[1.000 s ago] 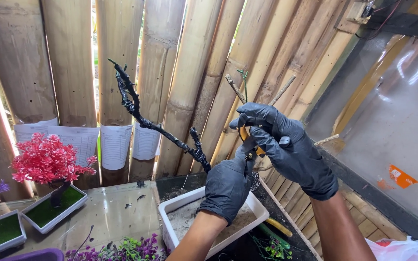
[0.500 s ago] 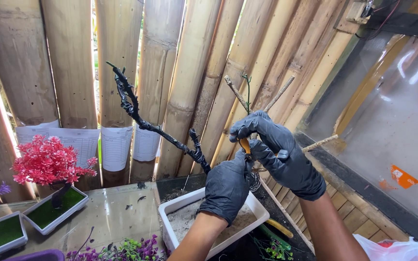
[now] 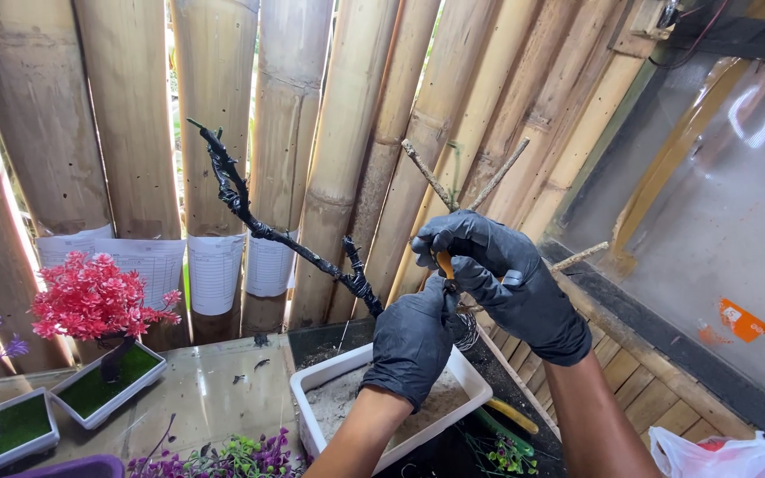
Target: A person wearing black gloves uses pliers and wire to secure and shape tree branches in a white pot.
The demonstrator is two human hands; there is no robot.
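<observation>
Head view: the left hand [image 3: 415,341], black-gloved, grips the base of a black-wrapped branch [image 3: 263,226] above a white tray [image 3: 316,389]. Just beside it, the right hand [image 3: 502,288] clenches an orange-handled tool [image 3: 444,265] at the branch's bare twigs [image 3: 467,190].

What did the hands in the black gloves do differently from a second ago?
The right hand has dropped a little, closer to the left hand, with the orange-handled tool in its fingers. The left hand keeps its hold at the base of the black-wrapped branch, which barely moved. The white tray and the red flower tree stayed put.
</observation>
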